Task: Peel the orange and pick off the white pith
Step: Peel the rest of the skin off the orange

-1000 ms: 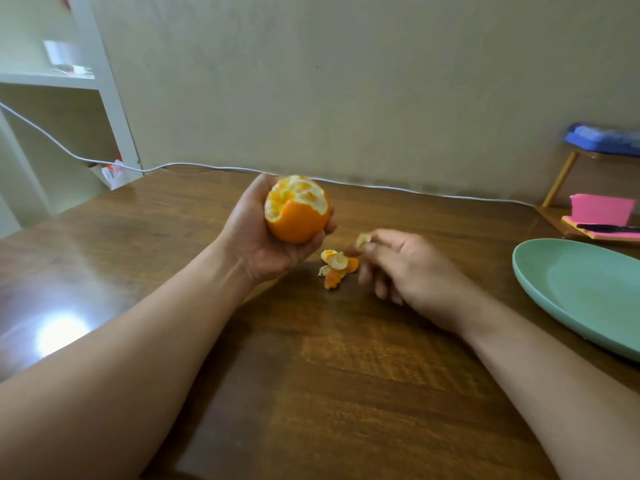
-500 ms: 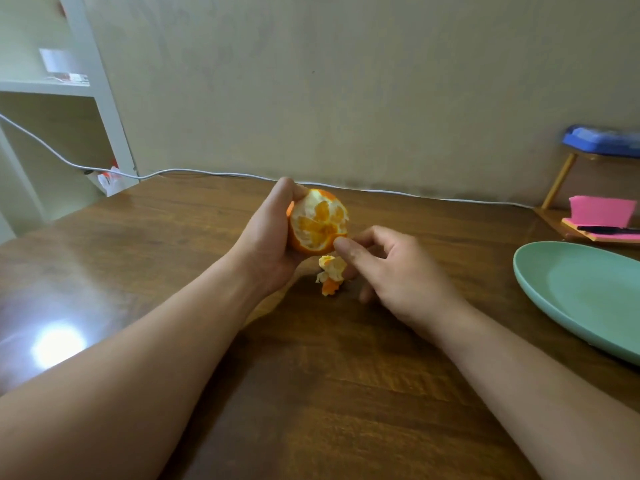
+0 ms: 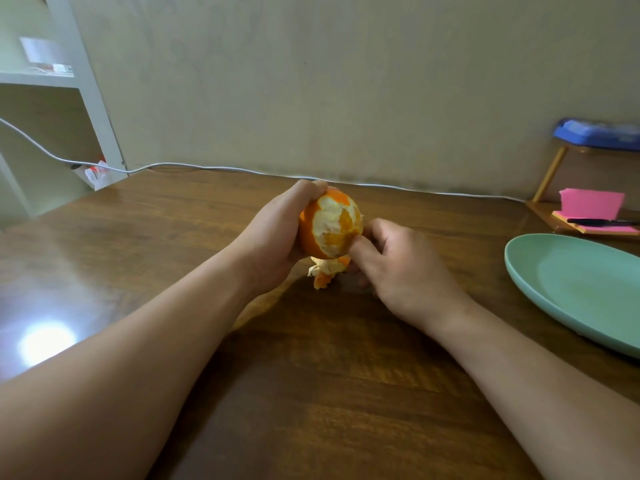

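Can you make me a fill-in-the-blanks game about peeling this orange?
The left hand grips the round, partly peeled orange above the brown wooden ____.
The right hand presses its ____ against the orange.
The smooth oval plate on the right is coloured ____.
Missing words: table, thumb, green.

A green plate (image 3: 571,289) rests on the wooden table (image 3: 311,393).

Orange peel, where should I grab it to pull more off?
Pinch the peel at its torn edge beside the bared flesh, from the right hand side; that ragged rim probably lifts easiest while the left hand grips the orange.
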{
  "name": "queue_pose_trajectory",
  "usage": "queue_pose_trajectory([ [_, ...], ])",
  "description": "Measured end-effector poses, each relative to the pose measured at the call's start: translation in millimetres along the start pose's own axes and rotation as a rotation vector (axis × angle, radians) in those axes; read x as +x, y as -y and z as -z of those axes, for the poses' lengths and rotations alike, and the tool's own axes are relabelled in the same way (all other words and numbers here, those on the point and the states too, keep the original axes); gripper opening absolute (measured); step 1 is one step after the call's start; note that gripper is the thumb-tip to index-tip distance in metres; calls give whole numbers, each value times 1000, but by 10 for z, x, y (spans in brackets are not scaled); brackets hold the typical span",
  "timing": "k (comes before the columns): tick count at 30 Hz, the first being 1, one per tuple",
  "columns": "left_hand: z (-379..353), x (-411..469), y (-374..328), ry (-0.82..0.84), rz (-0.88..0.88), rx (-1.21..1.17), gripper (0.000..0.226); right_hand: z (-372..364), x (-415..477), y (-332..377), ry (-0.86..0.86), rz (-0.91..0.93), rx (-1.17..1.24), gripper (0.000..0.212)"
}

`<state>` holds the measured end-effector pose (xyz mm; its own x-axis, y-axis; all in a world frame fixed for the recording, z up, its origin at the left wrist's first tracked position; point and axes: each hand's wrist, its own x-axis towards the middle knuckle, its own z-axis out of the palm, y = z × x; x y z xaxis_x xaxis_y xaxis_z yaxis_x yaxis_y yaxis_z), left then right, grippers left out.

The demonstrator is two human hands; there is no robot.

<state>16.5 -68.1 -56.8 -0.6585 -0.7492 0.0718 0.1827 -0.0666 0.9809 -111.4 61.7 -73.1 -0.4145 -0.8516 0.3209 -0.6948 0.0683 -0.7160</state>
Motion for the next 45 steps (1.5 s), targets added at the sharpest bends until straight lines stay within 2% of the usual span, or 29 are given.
queue_pose_trajectory([
  [3,-72,-27,7,-30,-71,43,22,-4,-5,26,-24,5,-20,24],
  [12,-104,-70,19,-61,-161,34,21,-71,22,72,-111,48,-86,26],
  [19,-53,-38,-14,-85,-111,-38,28,48,62,-49,57,76,-44,41],
  [21,-51,-41,-16,-80,-97,-37,30,64,66,-58,69,108,-61,40],
  [27,-107,-68,-16,-103,-60,-100,30,59,77,-38,38,165,-173,35],
  [35,-248,-146,38,-167,-145,-104,29,-19,71,18,-139,147,-240,34],
  [40,-255,-179,10,-179,-145,-126,30,-16,49,59,-127,143,-181,30],
  [45,-232,-249,-68,-167,-47,-239,37,10,49,35,-49,109,-70,36],
])
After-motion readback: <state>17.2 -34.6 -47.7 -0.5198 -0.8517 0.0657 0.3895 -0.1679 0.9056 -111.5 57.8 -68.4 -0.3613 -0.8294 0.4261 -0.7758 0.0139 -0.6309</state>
